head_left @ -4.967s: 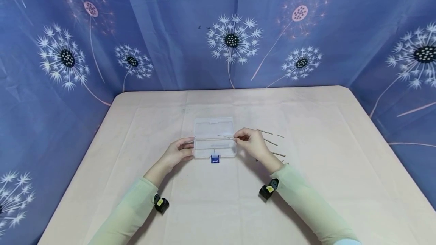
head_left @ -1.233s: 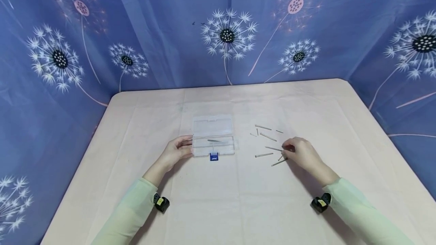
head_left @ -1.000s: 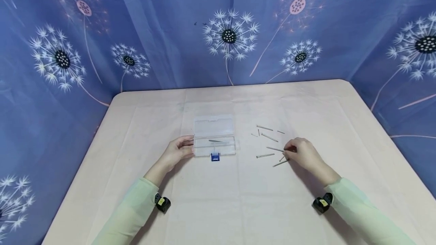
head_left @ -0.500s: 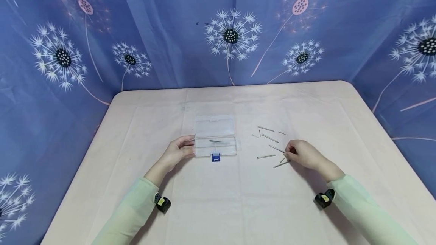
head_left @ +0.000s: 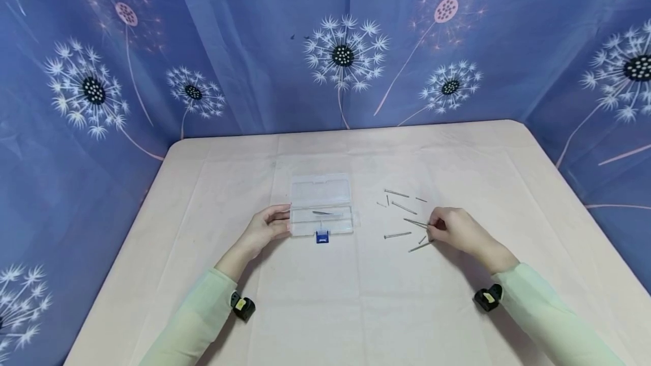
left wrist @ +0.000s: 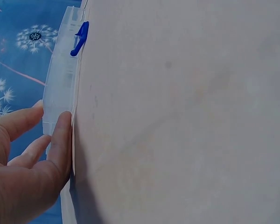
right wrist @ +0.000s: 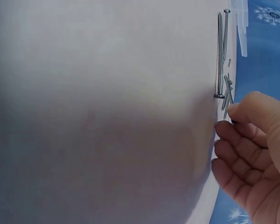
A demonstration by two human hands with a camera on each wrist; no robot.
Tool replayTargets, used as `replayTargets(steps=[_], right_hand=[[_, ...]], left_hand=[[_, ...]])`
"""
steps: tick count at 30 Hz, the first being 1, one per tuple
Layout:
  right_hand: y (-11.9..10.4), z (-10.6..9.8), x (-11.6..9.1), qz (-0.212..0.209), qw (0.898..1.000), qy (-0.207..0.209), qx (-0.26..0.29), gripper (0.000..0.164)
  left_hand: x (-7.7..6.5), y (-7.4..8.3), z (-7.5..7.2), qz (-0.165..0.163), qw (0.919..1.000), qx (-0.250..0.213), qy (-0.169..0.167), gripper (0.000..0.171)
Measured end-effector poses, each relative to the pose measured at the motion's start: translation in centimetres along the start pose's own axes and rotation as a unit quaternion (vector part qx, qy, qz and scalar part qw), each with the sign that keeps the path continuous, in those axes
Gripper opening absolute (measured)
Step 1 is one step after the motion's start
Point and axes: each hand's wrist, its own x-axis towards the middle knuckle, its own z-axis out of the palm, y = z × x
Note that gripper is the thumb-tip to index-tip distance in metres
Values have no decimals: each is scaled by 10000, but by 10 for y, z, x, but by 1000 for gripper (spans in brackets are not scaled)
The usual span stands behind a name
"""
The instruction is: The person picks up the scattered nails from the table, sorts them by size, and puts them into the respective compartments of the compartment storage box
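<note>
Your right hand (head_left: 455, 235) pinches a nail (head_left: 416, 222) among loose nails (head_left: 398, 235) right of the open plastic box (head_left: 305, 230). Your left hand (head_left: 261, 231) grips its end, thumb opposing fingers. Crossing nails could snag, twisting yours loose.

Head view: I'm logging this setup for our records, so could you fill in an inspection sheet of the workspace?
Surface: table with a pale, creased covering.
Job's things: clear plastic box, lid open, blue latch at front, thin metal piece inside; loose nails to its right.
Clutter: nothing seen.
Hands: left hand holds the box's left end; right hand pinches a nail.
Cables: nothing seen.
Surroundings: blue dandelion-print fabric behind and on both sides.
</note>
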Motion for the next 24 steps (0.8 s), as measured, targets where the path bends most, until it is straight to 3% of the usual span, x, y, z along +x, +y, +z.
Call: replayTargets(steps=[5,14,24], right_hand=[[3,1,1,-63,9991,404,70,11],[4,2,2,21,9993,343,114,15],[3,5,2,-292,9953,923,29,13]], left_hand=[[0,-1,-1,34,10000,-53,-66,54],[1,-2,-2,38,9999,-56,-89,54],[1,-1,-2,-53,9999,-88,4,54]])
